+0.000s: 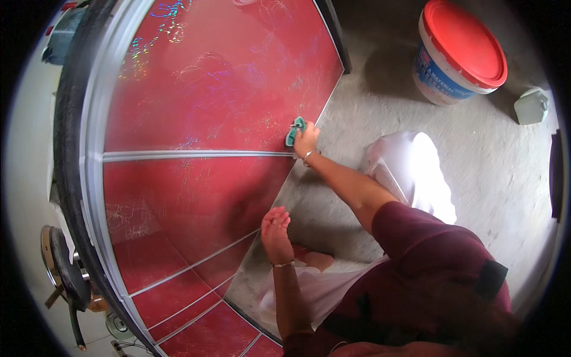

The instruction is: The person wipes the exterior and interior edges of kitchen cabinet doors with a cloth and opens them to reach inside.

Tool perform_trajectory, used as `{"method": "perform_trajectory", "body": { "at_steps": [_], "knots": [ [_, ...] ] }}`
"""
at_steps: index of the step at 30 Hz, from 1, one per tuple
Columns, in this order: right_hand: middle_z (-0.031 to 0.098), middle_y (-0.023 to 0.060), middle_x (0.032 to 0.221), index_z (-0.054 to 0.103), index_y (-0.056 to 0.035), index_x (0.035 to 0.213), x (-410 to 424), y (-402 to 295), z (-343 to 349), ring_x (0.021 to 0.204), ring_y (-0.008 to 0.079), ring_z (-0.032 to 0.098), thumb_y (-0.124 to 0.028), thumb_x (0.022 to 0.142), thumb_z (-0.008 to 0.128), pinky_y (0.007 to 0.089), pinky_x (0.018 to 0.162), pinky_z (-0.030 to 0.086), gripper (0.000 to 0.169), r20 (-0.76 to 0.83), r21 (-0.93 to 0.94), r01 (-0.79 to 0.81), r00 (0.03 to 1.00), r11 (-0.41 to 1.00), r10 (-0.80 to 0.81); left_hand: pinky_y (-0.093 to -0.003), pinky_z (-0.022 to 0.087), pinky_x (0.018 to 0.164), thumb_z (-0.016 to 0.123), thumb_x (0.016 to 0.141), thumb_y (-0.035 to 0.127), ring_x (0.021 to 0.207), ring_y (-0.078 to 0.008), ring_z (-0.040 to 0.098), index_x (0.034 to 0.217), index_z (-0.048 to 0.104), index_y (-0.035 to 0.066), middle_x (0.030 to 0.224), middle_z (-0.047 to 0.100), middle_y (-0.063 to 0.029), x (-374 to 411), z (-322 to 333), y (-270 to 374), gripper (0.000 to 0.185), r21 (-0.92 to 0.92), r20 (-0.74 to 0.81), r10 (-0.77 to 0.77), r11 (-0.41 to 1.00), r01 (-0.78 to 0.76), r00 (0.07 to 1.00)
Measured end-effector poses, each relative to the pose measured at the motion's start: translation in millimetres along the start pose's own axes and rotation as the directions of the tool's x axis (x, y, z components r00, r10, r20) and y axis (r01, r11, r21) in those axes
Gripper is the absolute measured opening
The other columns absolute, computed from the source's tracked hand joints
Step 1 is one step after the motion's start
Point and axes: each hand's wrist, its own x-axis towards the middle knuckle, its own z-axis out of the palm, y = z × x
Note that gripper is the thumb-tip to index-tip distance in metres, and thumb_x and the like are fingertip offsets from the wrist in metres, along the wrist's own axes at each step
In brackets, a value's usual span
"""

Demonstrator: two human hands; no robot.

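Note:
My right hand (pixel 307 137) is shut on a green scrub pad (pixel 296 131) and presses it to the glossy red cabinet panel (pixel 214 89), near the panel's lower edge by the floor. The panel carries a glittering pattern. My left hand (pixel 276 232) is raised in front of the lower red panels (pixel 200 196), holding nothing, its fingers loosely bent. A silver-coloured metal rail (pixel 196 155) divides the panels between the two hands. Each wrist wears a bangle.
A white bucket with a red lid (pixel 466 42) stands on the grey concrete floor (pixel 482 178) at upper right, with a pale plastic container (pixel 531 107) beyond it. A dark countertop edge (pixel 71 156) runs along the left; a black pan (pixel 71 267) lies past it.

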Motion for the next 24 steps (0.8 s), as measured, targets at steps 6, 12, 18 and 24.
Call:
{"method": "perform_trajectory", "body": {
  "at_steps": [6, 12, 18, 24],
  "knots": [
    [0.052, 0.0305, 0.105, 0.047, -0.0072, 0.117, 20.1, 45.9, 10.8, 0.097, 0.0449, 0.053, -0.023, 0.082, 0.058, 0.0464, 0.086, 0.043, 0.040, 0.021, -0.060, -0.486, 0.873, 0.872, 0.488, -0.0310, 0.044, 0.087, 0.048, 0.091, 0.008, 0.097, -0.0196, 0.056, 0.110, 0.051, 0.000, 0.112, 0.057, -0.0140, 5.7, 6.9, 1.2, 0.021, 0.033, -0.073, -0.074, 0.997, 0.077, 0.995],
    [0.049, 0.0248, 0.123, 0.044, -0.0090, 0.124, 54.0, 72.5, 21.1, 0.111, 0.0418, 0.052, -0.027, 0.086, 0.053, 0.0477, 0.089, 0.044, 0.044, 0.176, 0.071, -0.837, 0.546, 0.542, 0.819, -0.0319, 0.044, 0.089, 0.048, 0.090, 0.006, 0.098, -0.0210, 0.056, 0.112, 0.050, -0.001, 0.113, 0.057, -0.0161, 8.8, 8.6, 4.3, 0.023, -0.094, 0.016, -0.067, 0.993, 0.068, 0.998],
    [0.049, 0.0218, 0.126, 0.045, -0.0074, 0.123, 55.8, -31.9, 16.8, 0.109, 0.0411, 0.052, -0.029, 0.087, 0.042, 0.0499, 0.089, 0.043, 0.042, 0.080, 0.434, -0.882, 0.242, 0.184, 0.967, -0.0326, 0.043, 0.090, 0.048, 0.091, 0.007, 0.099, -0.0213, 0.055, 0.112, 0.051, -0.001, 0.113, 0.057, -0.0153, 0.5, 6.7, 13.0, 0.023, -0.057, 0.008, -0.036, 0.998, 0.037, 0.999],
    [0.048, 0.0237, 0.114, 0.046, -0.0080, 0.114, 56.6, -123.3, -18.6, 0.100, 0.0416, 0.055, -0.024, 0.083, 0.051, 0.0497, 0.084, 0.046, 0.035, -0.069, 0.209, -0.726, 0.657, 0.655, 0.750, -0.0315, 0.042, 0.089, 0.047, 0.091, 0.007, 0.098, -0.0197, 0.055, 0.110, 0.052, -0.001, 0.112, 0.057, -0.0135, -9.8, 13.7, 15.0, 0.021, -0.021, 0.075, -0.007, 1.000, 0.009, 0.997]
  ]
}}
